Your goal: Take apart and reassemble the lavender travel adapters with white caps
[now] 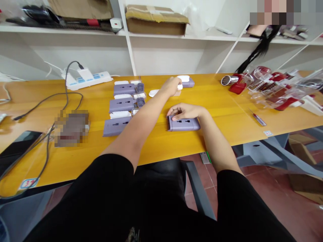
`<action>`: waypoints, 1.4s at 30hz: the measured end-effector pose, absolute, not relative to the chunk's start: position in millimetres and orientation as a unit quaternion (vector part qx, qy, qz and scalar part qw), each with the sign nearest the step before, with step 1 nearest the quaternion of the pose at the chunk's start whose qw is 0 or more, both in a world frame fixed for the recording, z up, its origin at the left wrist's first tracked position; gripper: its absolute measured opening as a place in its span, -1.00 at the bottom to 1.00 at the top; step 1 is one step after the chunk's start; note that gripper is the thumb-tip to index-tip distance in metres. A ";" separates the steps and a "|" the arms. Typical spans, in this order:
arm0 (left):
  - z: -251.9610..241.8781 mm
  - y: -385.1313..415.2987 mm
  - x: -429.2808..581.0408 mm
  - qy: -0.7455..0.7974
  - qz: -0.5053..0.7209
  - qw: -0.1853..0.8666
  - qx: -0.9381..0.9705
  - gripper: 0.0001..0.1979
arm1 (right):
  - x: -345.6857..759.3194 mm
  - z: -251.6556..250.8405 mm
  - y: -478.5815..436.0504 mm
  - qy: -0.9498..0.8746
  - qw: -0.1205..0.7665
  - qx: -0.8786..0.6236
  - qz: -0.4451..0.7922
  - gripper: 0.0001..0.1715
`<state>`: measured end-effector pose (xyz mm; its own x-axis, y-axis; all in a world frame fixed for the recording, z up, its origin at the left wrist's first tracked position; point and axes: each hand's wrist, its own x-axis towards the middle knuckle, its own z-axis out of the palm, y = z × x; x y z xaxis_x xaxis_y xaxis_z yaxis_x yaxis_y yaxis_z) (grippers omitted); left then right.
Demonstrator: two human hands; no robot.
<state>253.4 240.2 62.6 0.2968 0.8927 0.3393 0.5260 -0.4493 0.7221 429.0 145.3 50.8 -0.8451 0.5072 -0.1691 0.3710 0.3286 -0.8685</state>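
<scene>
While my left hand (pixel 172 86) seems to pinch a small white piece (pixel 180 87) towards the back of the table (pixel 214 104), my right hand (pixel 186 110) grasps a purple housing (pixel 183 126) lying nearer me. From my head view, three similar purple units (pixel 121 105) lie leftward with white parts (pixel 120 115) alongside; I judge those sets laid out, the held one's still left.

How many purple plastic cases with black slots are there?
4: far case, middle case and near case in the left column; another case under the right hand. More may be hidden.
</scene>
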 end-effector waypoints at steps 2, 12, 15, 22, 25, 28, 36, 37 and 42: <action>60.9 234.8 254.3 0.490 0.337 0.254 0.763 -0.81 | 428.6 49.9 146.0 -0.817 0.068 -0.273 0.504 -0.45; 66.4 224.1 254.3 0.552 0.217 0.192 0.782 -0.51 | 428.1 46.0 148.6 -0.807 0.064 -0.273 0.520 -0.42; 67.6 224.5 252.6 0.550 0.211 0.193 0.785 -0.52 | 427.7 46.1 148.4 -0.803 0.063 -0.270 0.527 -0.43; 64.7 222.0 252.2 0.556 0.175 0.171 0.794 -0.59 | 427.7 44.0 149.1 -0.801 0.067 -0.261 0.534 -0.45; 65.0 219.6 252.6 0.556 0.175 0.172 0.794 -0.55 | 427.9 42.9 150.1 -0.804 0.068 -0.259 0.531 -0.45; 66.3 216.5 251.7 0.559 0.172 0.165 0.795 -0.52 | 428.2 42.6 150.8 -0.805 0.070 -0.258 0.530 -0.45; 66.8 208.5 232.4 0.556 0.141 0.131 0.809 -0.51 | 422.8 39.3 147.1 -0.815 0.094 -0.260 0.509 -0.47; 67.4 206.2 228.8 0.549 0.149 0.134 0.811 -0.50 | 421.1 37.8 146.6 -0.816 0.101 -0.261 0.505 -0.48; 74.2 173.6 206.5 0.491 0.272 0.179 0.808 -0.45 | 412.8 32.9 144.9 -0.818 0.140 -0.272 0.486 -0.49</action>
<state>206.5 173.6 74.2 0.3696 0.8912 0.2629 0.6965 -0.4530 0.5564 412.8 144.9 32.9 -0.8126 0.5817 -0.0349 0.3089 0.3792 -0.8722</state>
